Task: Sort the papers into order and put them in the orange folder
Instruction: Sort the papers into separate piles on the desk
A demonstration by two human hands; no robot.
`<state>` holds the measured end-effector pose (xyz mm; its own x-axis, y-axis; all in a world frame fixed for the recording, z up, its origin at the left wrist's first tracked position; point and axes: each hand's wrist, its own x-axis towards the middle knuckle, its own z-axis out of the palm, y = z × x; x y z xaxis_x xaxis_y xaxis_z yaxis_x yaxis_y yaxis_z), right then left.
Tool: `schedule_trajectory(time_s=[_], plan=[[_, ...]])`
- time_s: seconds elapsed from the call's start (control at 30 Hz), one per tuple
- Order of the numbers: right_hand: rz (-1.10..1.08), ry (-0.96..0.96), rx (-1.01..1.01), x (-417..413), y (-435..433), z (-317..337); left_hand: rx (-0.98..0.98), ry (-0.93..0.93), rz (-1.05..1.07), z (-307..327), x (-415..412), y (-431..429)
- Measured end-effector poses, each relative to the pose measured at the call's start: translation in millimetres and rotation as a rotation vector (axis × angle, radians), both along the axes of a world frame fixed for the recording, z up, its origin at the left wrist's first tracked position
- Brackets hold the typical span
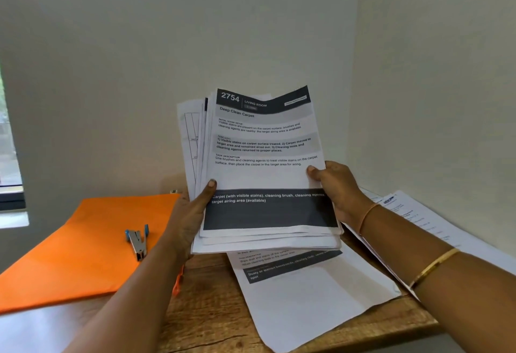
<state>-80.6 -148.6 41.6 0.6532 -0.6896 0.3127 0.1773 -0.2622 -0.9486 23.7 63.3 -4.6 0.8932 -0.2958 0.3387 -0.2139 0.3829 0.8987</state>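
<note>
Left hand (192,213) and right hand (339,189) pinch the paper stack (265,157) by its side edges, held aloft; orange folder (83,243) at eight o'clock

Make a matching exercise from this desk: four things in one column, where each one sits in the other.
1. stapler
2. orange folder
3. paper stack
4. loose sheet

A. held up between the left hand and right hand
B. lying on the orange folder
C. flat on the wooden table, left side
D. flat on the table, right of the folder

Pairs: 1-B, 2-C, 3-A, 4-D
</note>
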Motion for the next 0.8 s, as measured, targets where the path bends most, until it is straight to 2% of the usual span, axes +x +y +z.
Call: schedule_trajectory(time_s=[0.2,0.5,0.67,0.8], plan=[[-0.013,0.013,-0.003,-4,-2,0,0.045,0.022,-0.017,1,-1,2],[-0.059,0.022,-0.013,-5,-4,3,0.136,-0.008,0.069,3,-4,0],[-0.141,0.105,-0.154,-5,-4,3,0.148,-0.038,0.099,5,-1,-1],[-0.19,0.195,-0.213,-15,-17,5,0.08,-0.018,0.177,0,2,-2]])
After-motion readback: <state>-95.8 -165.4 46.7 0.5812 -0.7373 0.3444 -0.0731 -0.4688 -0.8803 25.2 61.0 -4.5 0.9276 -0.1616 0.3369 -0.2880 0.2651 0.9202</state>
